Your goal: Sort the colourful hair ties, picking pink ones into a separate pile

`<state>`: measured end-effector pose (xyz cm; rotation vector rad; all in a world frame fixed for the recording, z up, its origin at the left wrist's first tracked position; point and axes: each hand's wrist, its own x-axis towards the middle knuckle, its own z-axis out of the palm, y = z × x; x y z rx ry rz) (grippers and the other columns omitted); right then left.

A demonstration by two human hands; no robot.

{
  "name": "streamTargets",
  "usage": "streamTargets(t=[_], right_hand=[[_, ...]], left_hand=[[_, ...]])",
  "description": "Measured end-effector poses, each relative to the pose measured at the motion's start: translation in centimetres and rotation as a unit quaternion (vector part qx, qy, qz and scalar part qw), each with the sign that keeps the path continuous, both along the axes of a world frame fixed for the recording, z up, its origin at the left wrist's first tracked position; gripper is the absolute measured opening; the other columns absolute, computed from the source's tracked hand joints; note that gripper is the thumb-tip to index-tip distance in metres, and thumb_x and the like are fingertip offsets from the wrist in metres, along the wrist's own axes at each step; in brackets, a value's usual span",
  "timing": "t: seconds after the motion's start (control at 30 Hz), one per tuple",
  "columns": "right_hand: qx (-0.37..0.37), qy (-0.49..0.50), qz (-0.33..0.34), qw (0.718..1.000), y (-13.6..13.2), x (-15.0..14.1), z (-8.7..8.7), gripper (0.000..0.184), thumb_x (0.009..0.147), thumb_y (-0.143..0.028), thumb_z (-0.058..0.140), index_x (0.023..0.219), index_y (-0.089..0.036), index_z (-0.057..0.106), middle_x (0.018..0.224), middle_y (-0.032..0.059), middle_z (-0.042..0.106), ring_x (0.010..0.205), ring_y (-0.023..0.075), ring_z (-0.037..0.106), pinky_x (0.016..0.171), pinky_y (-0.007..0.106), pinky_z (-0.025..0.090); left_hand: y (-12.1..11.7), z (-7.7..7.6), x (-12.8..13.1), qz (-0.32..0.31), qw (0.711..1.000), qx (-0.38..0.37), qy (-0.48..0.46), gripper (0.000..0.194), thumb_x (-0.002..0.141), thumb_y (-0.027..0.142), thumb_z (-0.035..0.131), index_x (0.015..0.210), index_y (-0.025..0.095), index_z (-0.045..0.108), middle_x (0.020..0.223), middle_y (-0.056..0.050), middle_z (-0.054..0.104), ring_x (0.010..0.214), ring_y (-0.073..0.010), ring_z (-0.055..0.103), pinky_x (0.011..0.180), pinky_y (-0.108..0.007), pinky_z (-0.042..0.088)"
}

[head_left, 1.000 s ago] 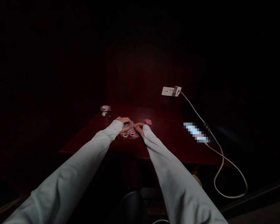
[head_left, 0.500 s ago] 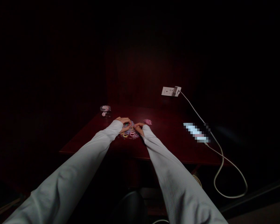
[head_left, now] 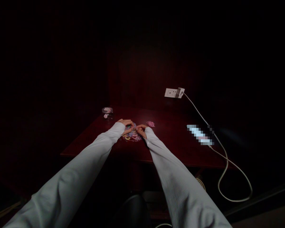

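Note:
A loose heap of small, many-coloured elastic hair ties [head_left: 131, 136] lies on the dark red table. Over its left side is my left hand [head_left: 126, 124], fingers curled and thumb drawn in towards them. My right hand [head_left: 141, 129] is at the heap's right edge, with thumb and index finger pinched together. The two sets of fingertips almost meet above the ties; whatever is between them is too small and dark to make out. Just beyond my right hand sits a small pink clump [head_left: 150, 124], apart from the heap.
A clear round jar [head_left: 107, 113] with pinkish bits at its top stands at the table's back left. To the right lies a blurred, bright phone-like device [head_left: 199, 134] on a white cable [head_left: 224, 152], which runs from a charger in the wall socket [head_left: 171, 92]. The table's front edge [head_left: 142, 161] is near me.
My right fingertips have shifted very slightly at the heap. Everything else looks the same.

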<state>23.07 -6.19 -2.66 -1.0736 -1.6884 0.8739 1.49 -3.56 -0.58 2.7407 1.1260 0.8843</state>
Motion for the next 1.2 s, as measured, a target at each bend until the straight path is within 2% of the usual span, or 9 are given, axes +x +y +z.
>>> streamTargets(t=[0.17, 0.37, 0.67, 0.87, 1.03, 1.2], right_hand=[[-0.041, -0.021, 0.001, 0.999, 0.9, -0.3, 0.0, 0.029, 0.074, -0.047, 0.084, 0.084, -0.021, 0.077, 0.066, -0.0029, 0.063, 0.06, 0.012, 0.044, 0.058, 0.024, 0.034], [0.002, -0.011, 0.012, 1.0, -0.1, 0.1, 0.1, 0.027, 0.079, -0.047, 0.08, 0.085, -0.022, 0.077, 0.07, -0.0014, 0.066, 0.063, 0.0132, 0.048, 0.061, 0.025, 0.037], [0.014, -0.009, -0.001, 1.0, -0.8, 0.0, 0.6, 0.033, 0.081, -0.053, 0.079, 0.086, -0.02, 0.078, 0.069, -0.0007, 0.065, 0.063, 0.0137, 0.05, 0.062, 0.025, 0.041], [0.012, -0.005, -0.008, 1.0, -1.0, 0.1, 0.8, 0.036, 0.08, -0.055, 0.079, 0.089, -0.021, 0.078, 0.068, -0.0012, 0.063, 0.065, 0.0144, 0.051, 0.062, 0.025, 0.042], [-0.004, 0.018, -0.005, 1.0, -0.7, 0.0, 0.5, 0.038, 0.075, -0.054, 0.082, 0.085, -0.018, 0.077, 0.069, -0.001, 0.06, 0.064, 0.0131, 0.048, 0.062, 0.026, 0.041], [-0.011, 0.046, 0.011, 0.999, 0.0, -0.1, 0.1, 0.039, 0.069, -0.054, 0.086, 0.082, -0.018, 0.075, 0.069, -0.0024, 0.057, 0.06, 0.0108, 0.042, 0.059, 0.025, 0.036]], left_hand=[[-0.1, 0.0, 0.0, -0.001, 1.0, 0.0, -0.001, 0.016, 0.098, 0.031, 0.059, 0.101, 0.022, 0.072, 0.102, 0.0, 0.077, 0.091, -0.0188, 0.069, 0.088, -0.031, 0.041], [0.0, -0.1, 0.0, -0.001, 1.0, 0.002, -0.002, 0.016, 0.097, 0.03, 0.059, 0.101, 0.023, 0.073, 0.102, 0.0, 0.077, 0.09, -0.0183, 0.068, 0.088, -0.031, 0.041], [0.3, -0.2, 0.0, -0.004, 1.0, 0.004, 0.001, 0.015, 0.097, 0.03, 0.06, 0.098, 0.022, 0.072, 0.099, 0.001, 0.077, 0.085, -0.0173, 0.068, 0.086, -0.03, 0.041], [0.4, -0.4, -0.1, -0.003, 1.0, 0.004, 0.004, 0.013, 0.096, 0.027, 0.061, 0.099, 0.022, 0.073, 0.103, 0.0, 0.078, 0.097, -0.019, 0.071, 0.087, -0.03, 0.04], [0.4, -0.3, 0.0, 0.005, 1.0, -0.001, 0.008, 0.014, 0.095, 0.028, 0.061, 0.099, 0.023, 0.074, 0.103, 0.0, 0.079, 0.091, -0.0174, 0.071, 0.089, -0.03, 0.042], [0.4, -0.3, 0.0, 0.007, 1.0, -0.006, 0.005, 0.015, 0.095, 0.03, 0.06, 0.099, 0.023, 0.073, 0.104, -0.001, 0.08, 0.098, -0.0195, 0.072, 0.089, -0.032, 0.042]])
